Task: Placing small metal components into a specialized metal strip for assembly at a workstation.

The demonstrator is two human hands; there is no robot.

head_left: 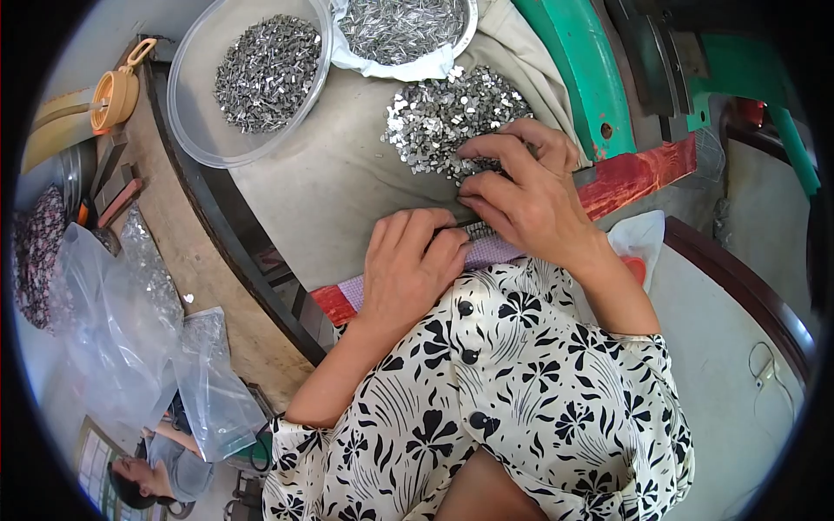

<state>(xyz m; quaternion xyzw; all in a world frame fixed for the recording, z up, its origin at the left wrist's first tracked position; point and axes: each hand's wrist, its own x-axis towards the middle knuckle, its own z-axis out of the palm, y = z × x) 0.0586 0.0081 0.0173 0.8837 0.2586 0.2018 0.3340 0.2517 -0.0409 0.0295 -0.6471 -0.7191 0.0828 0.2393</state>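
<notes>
A loose pile of small, flat, shiny metal pieces (426,126) lies on the grey-beige cloth (295,208) before me. My right hand (534,195) is over the pile's near right edge, thumb and forefinger tips close together in a pinch, other fingers bent over the pieces. Whatever the pinch holds is too small to make out. Nearer my body, my left hand (404,265) is closed, its fingers curled down at the cloth's front edge. Between both hands shows a narrow dark strip (479,231) with small metal bits along it; the left fingertips are partly hidden.
Behind the pile stand a clear round tub (181,113) of dark metal bits and a bowl (469,30) of thin metal pins. Green machinery (573,61) rises at the right. Plastic bags (113,330) lie on a wooden bench (204,243) at left; another person (169,469) sits beyond.
</notes>
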